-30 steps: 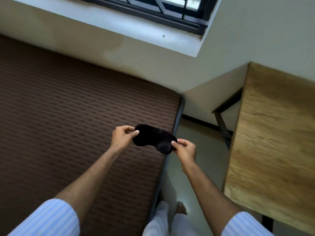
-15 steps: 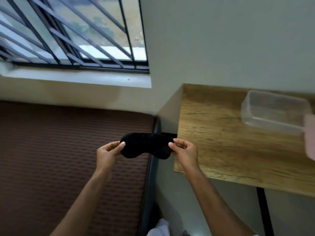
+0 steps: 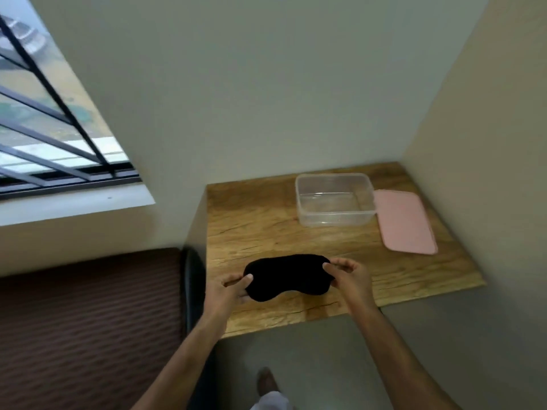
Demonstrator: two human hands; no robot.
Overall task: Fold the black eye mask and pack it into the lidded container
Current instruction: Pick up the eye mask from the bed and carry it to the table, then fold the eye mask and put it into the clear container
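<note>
The black eye mask (image 3: 288, 276) is stretched flat between my hands over the near part of the wooden table (image 3: 260, 232). My left hand (image 3: 229, 291) pinches its left end and my right hand (image 3: 347, 276) pinches its right end. Whether the mask touches the tabletop I cannot tell. A clear plastic container (image 3: 334, 199) stands uncovered at the back of the table. Its pink lid (image 3: 405, 221) lies flat on the table just right of it.
Walls close off the table at the back and right. A brown ribbed mattress (image 3: 88, 321) with a dark frame edge (image 3: 188, 291) lies to the left. A barred window (image 3: 44, 128) is at upper left. Grey floor and my foot (image 3: 266, 380) show below the table's front edge.
The view has swung right from the mattress to the table. My hands have carried the mask rightward, from over the mattress edge to above the tabletop, still holding both ends.
</note>
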